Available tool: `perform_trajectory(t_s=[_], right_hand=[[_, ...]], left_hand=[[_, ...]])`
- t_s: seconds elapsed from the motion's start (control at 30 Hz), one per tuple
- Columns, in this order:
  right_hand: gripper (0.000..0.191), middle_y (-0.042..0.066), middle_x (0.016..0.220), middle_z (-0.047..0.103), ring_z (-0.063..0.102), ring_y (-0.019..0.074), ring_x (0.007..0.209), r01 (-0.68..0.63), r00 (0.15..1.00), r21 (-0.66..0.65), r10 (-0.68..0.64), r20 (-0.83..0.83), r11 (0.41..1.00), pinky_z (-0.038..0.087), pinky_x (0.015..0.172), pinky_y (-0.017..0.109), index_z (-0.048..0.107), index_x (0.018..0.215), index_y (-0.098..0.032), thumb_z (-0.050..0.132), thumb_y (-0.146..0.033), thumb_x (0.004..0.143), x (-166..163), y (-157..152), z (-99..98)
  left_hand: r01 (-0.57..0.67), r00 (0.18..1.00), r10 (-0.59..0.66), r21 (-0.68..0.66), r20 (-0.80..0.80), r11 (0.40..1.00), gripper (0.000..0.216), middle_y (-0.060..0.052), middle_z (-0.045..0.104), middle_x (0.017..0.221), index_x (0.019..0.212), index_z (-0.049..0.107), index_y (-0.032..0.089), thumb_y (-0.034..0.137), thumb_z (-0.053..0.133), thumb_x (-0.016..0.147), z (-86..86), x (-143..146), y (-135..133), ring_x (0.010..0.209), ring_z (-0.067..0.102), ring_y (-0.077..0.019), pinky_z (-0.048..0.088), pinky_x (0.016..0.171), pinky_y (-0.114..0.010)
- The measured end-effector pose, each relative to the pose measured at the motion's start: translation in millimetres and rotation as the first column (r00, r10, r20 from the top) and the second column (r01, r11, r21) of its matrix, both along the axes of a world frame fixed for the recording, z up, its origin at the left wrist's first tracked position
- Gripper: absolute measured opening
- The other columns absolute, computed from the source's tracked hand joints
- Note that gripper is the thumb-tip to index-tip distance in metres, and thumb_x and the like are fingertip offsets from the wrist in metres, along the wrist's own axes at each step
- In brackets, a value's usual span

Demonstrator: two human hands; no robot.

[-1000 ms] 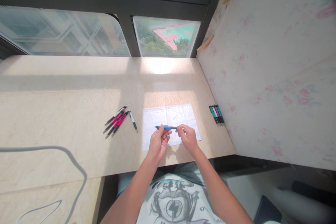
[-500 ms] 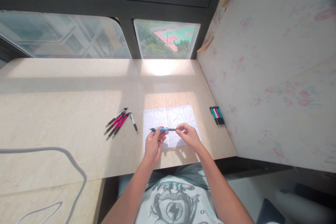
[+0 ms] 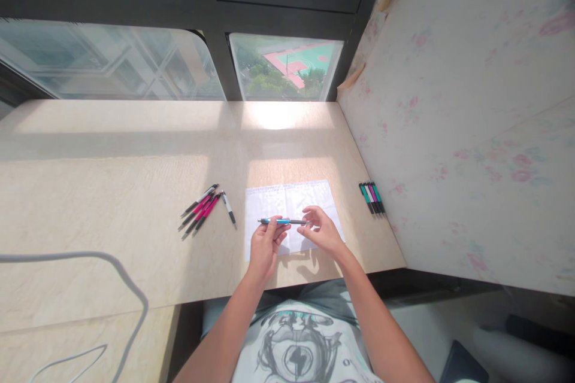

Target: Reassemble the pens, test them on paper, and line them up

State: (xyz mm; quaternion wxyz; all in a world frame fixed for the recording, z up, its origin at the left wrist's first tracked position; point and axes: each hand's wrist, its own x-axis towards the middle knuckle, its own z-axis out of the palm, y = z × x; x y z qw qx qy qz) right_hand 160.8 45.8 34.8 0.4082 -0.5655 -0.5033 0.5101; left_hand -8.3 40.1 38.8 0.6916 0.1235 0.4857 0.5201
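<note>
Blue pen (image 3: 283, 221) pinched crosswise in left hand (image 3: 264, 246), tip beside right hand (image 3: 325, 233), whose thumb and fingers stand parted, contact unclear.

From here I see a dark window frame (image 3: 287, 21), a pink-and-green court (image 3: 309, 60) outside, floral wallpaper (image 3: 471, 131) on my right, and a grey cable (image 3: 54, 257) curving across the bench (image 3: 90, 203).

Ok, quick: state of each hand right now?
Left hand: closed, holding the blue pen with dark grip.
Right hand: partly open at the pen's tip end; contact cannot be told.
</note>
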Motion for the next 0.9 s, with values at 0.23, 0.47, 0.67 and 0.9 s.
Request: perform_trajectory(t_s=[0.23, 0.47, 0.67, 0.9], right_hand=[[0.048, -0.001, 0.047, 0.054, 0.047, 0.0115, 0.045, 0.033, 0.996, -0.019, -0.032, 0.081, 0.999, 0.038, 0.049, 0.025, 0.061, 0.06, -0.019, 0.047, -0.053, 0.09, -3.6, 0.7, -3.4], [0.038, 0.004, 0.081, 0.07, 0.063, 0.0156, 0.061, -0.018, 0.995, -0.105, 0.008, -0.095, 0.994, 0.043, 0.049, 0.023, 0.065, 0.097, -0.02, 0.06, -0.054, 0.081, -4.8, -1.0, -2.7], [0.039, 0.001, 0.058, 0.063, 0.056, 0.0131, 0.054, -0.056, 0.997, -0.03, 0.057, 0.043, 0.998, 0.042, 0.055, 0.025, 0.063, 0.066, -0.019, 0.052, -0.05, 0.088, -3.7, -1.9, -3.1], [0.035, 0.002, 0.068, 0.066, 0.058, 0.0146, 0.057, -0.021, 1.0, -0.103, 0.022, 0.013, 0.994, 0.043, 0.055, 0.025, 0.069, 0.079, -0.02, 0.055, -0.052, 0.084, -3.2, -3.7, -8.9]], left_hand=[[0.014, 1.0, -0.014, 0.001, 0.018, 1.0, 0.029, -0.007, 0.075, 0.09, 0.093, 0.069, 0.014, 0.035, 0.076, 0.074, 0.0, 2.1, -1.9, 0.08, 0.071, -0.0143, 0.052, 0.07, -0.021], [0.01, 1.0, -0.01, 0.011, 0.01, 1.0, 0.029, -0.007, 0.074, 0.09, 0.092, 0.068, 0.014, 0.035, 0.076, 0.074, -3.4, -3.7, -0.3, 0.078, 0.07, -0.0143, 0.053, 0.071, -0.022], [0.022, 1.0, -0.022, -0.003, 0.016, 1.0, 0.029, -0.007, 0.074, 0.091, 0.093, 0.069, 0.014, 0.035, 0.076, 0.074, -4.5, -5.6, -3.3, 0.08, 0.07, -0.014, 0.053, 0.07, -0.021], [0.033, 0.999, -0.033, 0.018, -0.001, 0.999, 0.032, -0.009, 0.074, 0.092, 0.093, 0.069, 0.013, 0.038, 0.076, 0.073, -7.9, -5.3, -3.9, 0.079, 0.071, -0.0153, 0.053, 0.069, -0.023]])
